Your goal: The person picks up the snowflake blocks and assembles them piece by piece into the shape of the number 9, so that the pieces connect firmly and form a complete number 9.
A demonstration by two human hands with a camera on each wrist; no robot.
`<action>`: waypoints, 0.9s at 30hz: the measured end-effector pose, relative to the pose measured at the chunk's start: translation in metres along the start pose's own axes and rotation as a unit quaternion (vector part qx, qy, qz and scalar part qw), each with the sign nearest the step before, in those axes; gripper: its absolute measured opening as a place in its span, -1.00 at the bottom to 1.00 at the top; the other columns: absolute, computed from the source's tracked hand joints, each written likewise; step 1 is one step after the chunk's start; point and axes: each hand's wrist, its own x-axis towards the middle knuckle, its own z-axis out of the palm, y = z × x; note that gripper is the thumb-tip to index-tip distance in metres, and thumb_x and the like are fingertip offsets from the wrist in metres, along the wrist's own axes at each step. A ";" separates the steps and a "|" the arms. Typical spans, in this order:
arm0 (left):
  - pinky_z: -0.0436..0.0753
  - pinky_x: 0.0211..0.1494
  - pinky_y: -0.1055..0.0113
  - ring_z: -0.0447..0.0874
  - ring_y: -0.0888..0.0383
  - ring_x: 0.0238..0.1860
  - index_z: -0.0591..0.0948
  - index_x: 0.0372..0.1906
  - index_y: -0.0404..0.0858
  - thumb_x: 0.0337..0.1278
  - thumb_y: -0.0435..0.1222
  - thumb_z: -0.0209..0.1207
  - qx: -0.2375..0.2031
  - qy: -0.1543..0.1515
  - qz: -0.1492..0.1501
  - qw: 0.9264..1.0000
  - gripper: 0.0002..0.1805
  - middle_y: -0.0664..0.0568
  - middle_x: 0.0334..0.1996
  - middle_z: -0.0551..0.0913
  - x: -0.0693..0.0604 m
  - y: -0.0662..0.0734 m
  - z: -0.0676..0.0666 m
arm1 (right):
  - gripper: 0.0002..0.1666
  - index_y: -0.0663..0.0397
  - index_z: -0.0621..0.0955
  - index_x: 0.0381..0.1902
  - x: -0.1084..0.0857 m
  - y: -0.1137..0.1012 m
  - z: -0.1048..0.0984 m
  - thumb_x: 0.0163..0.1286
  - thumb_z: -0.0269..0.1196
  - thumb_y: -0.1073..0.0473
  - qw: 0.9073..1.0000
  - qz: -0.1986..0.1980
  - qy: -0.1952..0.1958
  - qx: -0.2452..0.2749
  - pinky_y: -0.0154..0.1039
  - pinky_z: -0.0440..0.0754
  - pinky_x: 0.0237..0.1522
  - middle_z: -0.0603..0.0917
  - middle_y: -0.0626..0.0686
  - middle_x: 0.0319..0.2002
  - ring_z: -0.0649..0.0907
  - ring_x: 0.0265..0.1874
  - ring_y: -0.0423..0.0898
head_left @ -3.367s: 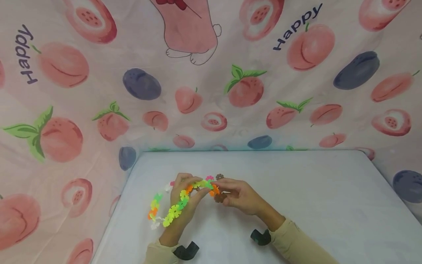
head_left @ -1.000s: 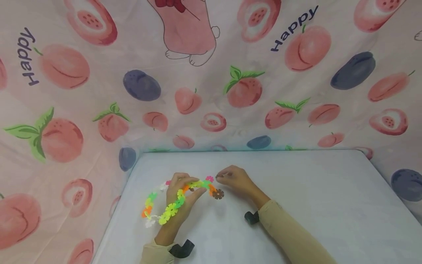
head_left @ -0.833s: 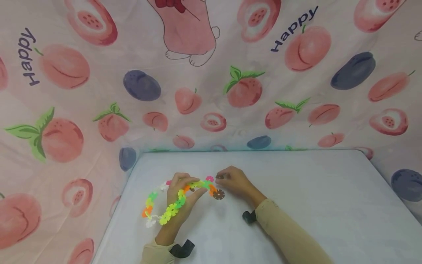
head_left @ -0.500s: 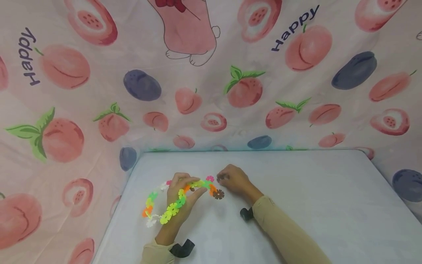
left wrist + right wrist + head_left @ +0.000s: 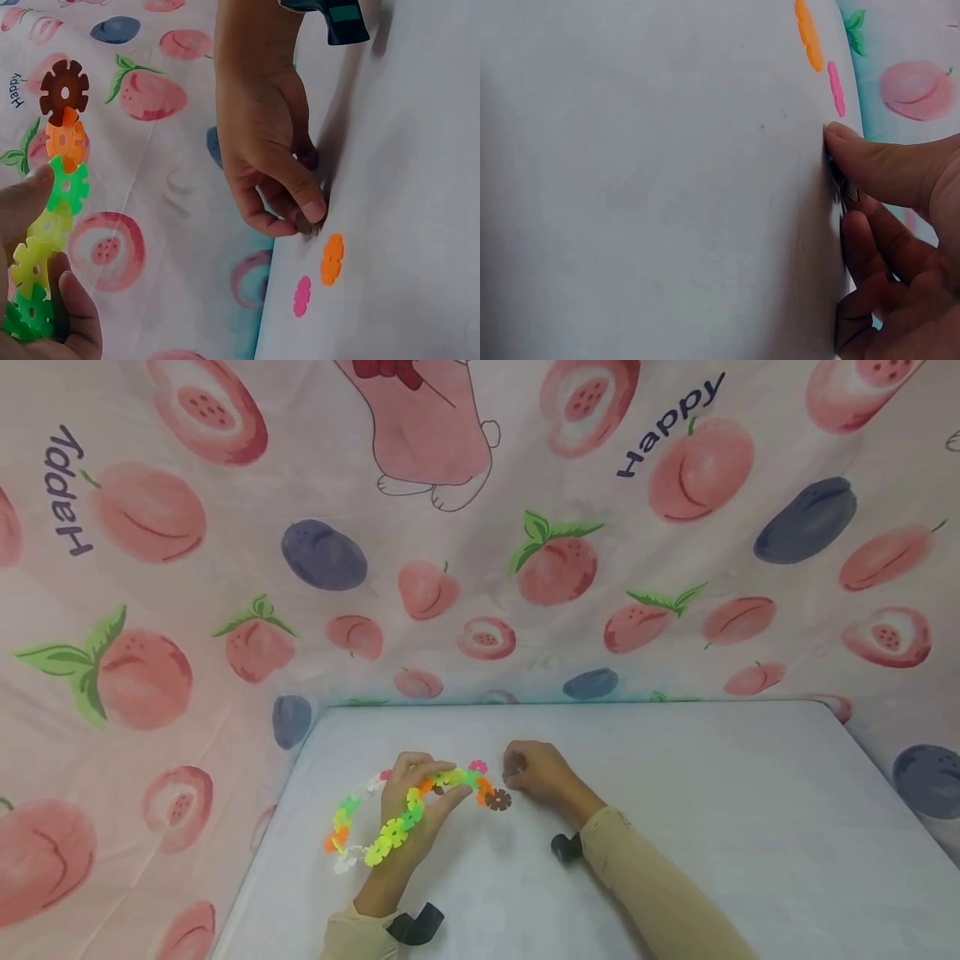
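My left hand (image 5: 412, 797) holds a chain of interlocking flower-shaped plastic discs (image 5: 392, 837) between thumb and fingers. The chain has yellow, green, orange and white discs, and it loops past the wrist. At its free end sits a brown disc (image 5: 64, 92), joined to an orange disc (image 5: 66, 140). Close to the tabletop, my right hand (image 5: 536, 768) pinches a loose brown disc (image 5: 306, 223) with thumb and fingertips. In the right wrist view that disc is dark and mostly covered by the fingers.
A pink disc (image 5: 301, 297) and an orange disc (image 5: 331, 259) lie on the white table (image 5: 712, 827) near its far side. Behind the table hangs a fruit-print cloth (image 5: 480, 568). Dark wrist mounts (image 5: 416, 925) are on both sleeves.
My right hand has left the chain's end, where a brown disc now sits. It has taken hold of the loose brown disc and shifted slightly right. My left hand stays nearly still.
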 end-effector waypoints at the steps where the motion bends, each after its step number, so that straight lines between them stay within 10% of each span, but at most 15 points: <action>1: 0.67 -0.23 0.42 0.61 0.18 -0.30 0.81 -0.17 -0.07 -0.11 -0.27 0.58 -0.003 0.000 -0.001 1.000 -0.70 0.06 -0.21 0.57 0.000 0.000 0.000 | -0.76 -0.21 0.64 -0.30 0.000 0.001 0.000 0.20 0.49 0.21 1.000 -0.002 0.003 0.004 -0.07 0.64 0.01 0.70 -0.15 -0.23 0.61 -0.17 -0.12; 13: 0.62 -0.20 0.50 0.62 0.11 -0.26 0.79 -0.17 -0.02 -0.13 -0.23 0.60 -0.006 -0.018 -0.049 0.999 -0.68 0.05 -0.20 0.53 0.003 0.000 0.002 | -0.77 -0.27 0.64 -0.36 -0.004 0.012 -0.001 0.19 0.51 0.16 0.999 -0.021 0.021 0.033 -0.13 0.58 -0.13 0.68 -0.19 -0.36 0.59 -0.30 -0.16; 27: 0.60 -0.22 0.46 0.61 0.10 -0.28 0.78 -0.18 -0.12 -0.17 -0.24 0.62 0.056 0.006 -0.030 0.998 -0.65 0.02 -0.19 0.54 0.006 -0.005 0.005 | -0.86 -0.21 0.74 -0.29 -0.021 0.005 -0.011 0.25 0.47 0.18 0.994 -0.014 -0.001 0.106 -0.21 0.65 -0.30 0.74 -0.19 -0.42 0.66 -0.37 -0.15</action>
